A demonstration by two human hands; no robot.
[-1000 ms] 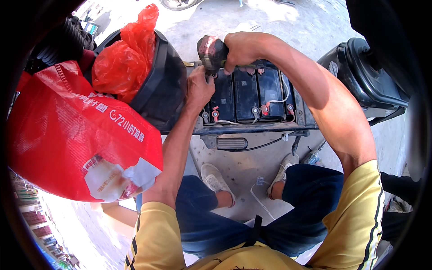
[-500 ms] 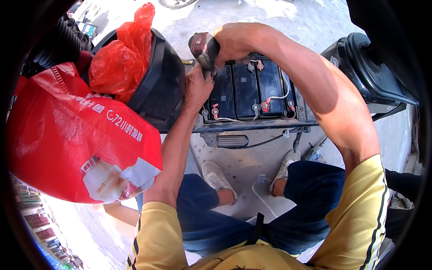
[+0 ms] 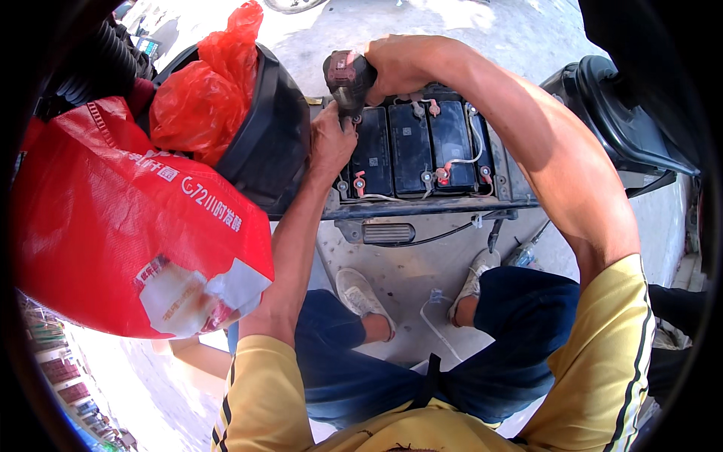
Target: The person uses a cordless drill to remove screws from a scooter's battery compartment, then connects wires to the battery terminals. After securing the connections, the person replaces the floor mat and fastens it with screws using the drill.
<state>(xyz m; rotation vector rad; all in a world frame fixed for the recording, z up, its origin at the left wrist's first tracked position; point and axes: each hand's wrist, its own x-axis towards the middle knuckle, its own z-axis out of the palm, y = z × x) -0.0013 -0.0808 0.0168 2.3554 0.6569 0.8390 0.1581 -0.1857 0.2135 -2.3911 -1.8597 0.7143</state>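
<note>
Above the open battery bay of the scooter, the right hand (image 3: 395, 68) is closed around the handle of a dark, stubby cordless driver (image 3: 348, 79), whose nose points down at the far left corner of the row of black rectangular batteries (image 3: 422, 147). The left hand (image 3: 331, 143) rests just below the tool, fingers curled against the leftmost battery; I cannot tell whether its grip holds anything. Beside it lies a black seat (image 3: 263, 143), with red plastic bags (image 3: 135, 226) to the left.

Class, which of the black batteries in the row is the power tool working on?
The leftmost black battery: the dark power tool points down at its far-left terminal, beside the left hand.
</note>
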